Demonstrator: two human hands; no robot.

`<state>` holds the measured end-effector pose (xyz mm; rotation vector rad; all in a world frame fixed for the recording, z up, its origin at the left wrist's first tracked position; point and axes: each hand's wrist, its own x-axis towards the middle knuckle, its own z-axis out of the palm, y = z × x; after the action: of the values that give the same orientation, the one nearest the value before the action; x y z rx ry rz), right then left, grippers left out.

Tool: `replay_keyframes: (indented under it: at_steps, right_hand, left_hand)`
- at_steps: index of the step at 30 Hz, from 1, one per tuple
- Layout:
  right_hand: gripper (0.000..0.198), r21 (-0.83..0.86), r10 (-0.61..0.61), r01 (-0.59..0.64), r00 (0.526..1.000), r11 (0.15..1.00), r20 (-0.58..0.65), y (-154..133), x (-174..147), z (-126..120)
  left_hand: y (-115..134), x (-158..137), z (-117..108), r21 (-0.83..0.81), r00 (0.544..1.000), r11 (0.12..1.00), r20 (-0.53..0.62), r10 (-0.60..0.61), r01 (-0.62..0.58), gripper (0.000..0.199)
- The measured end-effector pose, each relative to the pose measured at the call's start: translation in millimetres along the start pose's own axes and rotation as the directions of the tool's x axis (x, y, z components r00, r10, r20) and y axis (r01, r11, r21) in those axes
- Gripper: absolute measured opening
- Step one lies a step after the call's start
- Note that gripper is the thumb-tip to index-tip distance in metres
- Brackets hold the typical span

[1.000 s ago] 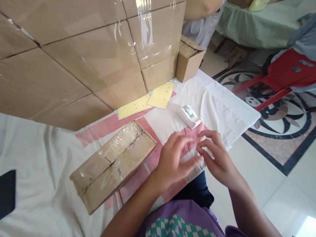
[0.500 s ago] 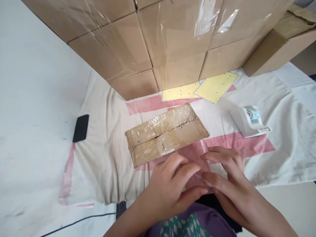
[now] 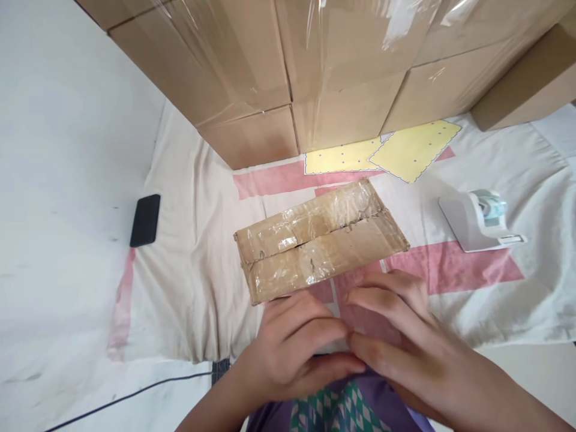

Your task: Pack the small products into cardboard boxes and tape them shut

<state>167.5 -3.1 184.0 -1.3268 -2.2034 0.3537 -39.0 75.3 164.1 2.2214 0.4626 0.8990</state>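
Observation:
Both my hands hover over the near edge of the cloth, close together, with fingers loosely bent. My left hand (image 3: 292, 342) is just in front of a small taped cardboard box (image 3: 355, 240); its thumb and forefinger are apart, and nothing shows between them. My right hand (image 3: 400, 318) faces it with spread fingers, its forefinger tip close to my left thumb; the right thumb is mostly hidden. The worn brown box lies slantwise on the cloth, clear tape over its seam. Whether my left knuckles touch its near edge, I cannot tell.
Stacked cartons (image 3: 252, 60) under clear film stand at the back, with another carton (image 3: 522, 84) to their right. Two yellow sheets (image 3: 414, 153) lie before them. A white tape dispenser (image 3: 477, 225) stands right. A black phone-like object (image 3: 145, 221) rests left, above a dark cable (image 3: 130, 396).
The view has shifted, so the box, sheets and dispenser appear farther right. My hands have drawn slightly closer together, my right forefinger now near my left thumb. The box stays on the cloth.

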Motion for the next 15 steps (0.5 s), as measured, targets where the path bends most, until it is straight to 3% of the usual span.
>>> replay_keyframes:
  at_steps: [5, 9, 12, 15]
  right_hand:
    - [0.016, 0.022, 0.039, -0.040, 0.999, 0.999, 0.008, 0, 2, 4]
    - [0.045, -0.023, 0.011, -0.012, 0.999, 1.000, -0.045, 6, 8, -11]
    - [0.057, -0.128, -0.008, -0.010, 0.989, 0.992, -0.145, 27, 32, -23]
    - [0.047, -0.194, -0.022, 0.011, 0.998, 0.981, -0.054, 55, 66, -23]
  left_hand:
    - [2, -6, -5, 0.126, 0.994, 0.991, -0.096, 0.056, -0.044, 0.007]
    - [9, -14, -28, 0.283, 0.985, 0.958, -0.145, 0.092, -0.048, 0.003]
    - [14, -14, -61, 0.319, 0.982, 0.944, -0.187, -0.024, 0.084, 0.011]
    - [11, -4, -93, 0.293, 0.936, 0.890, -0.158, -0.315, 0.350, 0.015]
